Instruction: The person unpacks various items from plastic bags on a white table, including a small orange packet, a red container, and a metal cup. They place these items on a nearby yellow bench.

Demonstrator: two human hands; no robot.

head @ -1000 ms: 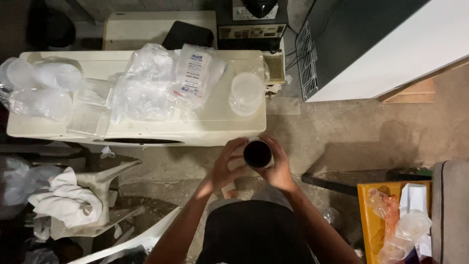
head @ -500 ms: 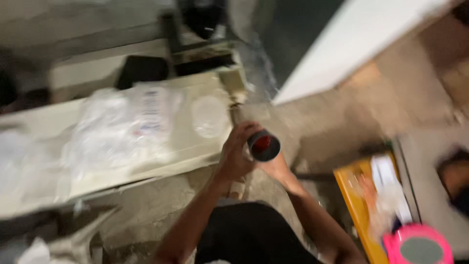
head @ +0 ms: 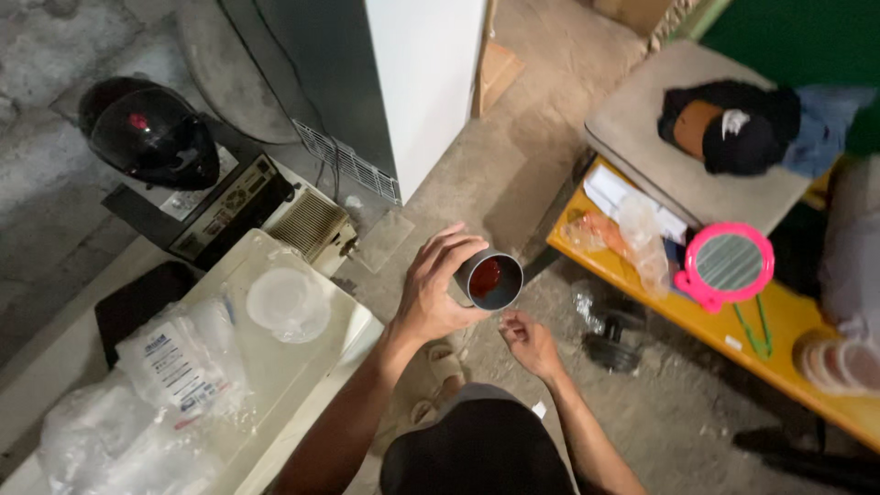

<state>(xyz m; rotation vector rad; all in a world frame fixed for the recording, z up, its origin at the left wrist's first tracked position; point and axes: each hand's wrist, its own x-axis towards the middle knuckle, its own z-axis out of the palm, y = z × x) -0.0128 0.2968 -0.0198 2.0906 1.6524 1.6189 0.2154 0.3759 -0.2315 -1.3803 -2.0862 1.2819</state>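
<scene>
My left hand (head: 434,291) grips a dark metal cup (head: 489,280) from its left side and holds it over the concrete floor. Inside the cup lies something red. Just below and to the right of the cup, my right hand (head: 529,343) hangs with loosely curled fingers and holds nothing. It is close to the cup without touching it.
A white table (head: 275,367) at the left carries plastic bags and a clear round lid (head: 284,301). A black helmet (head: 151,136) rests on a device behind it. A white fridge (head: 412,82) stands ahead. At the right, a yellow bench (head: 788,339) holds a pink mirror (head: 730,266).
The view has swung to the right, away from the white table. My right hand has let go of the cup and dropped below it; my left hand still holds it.
</scene>
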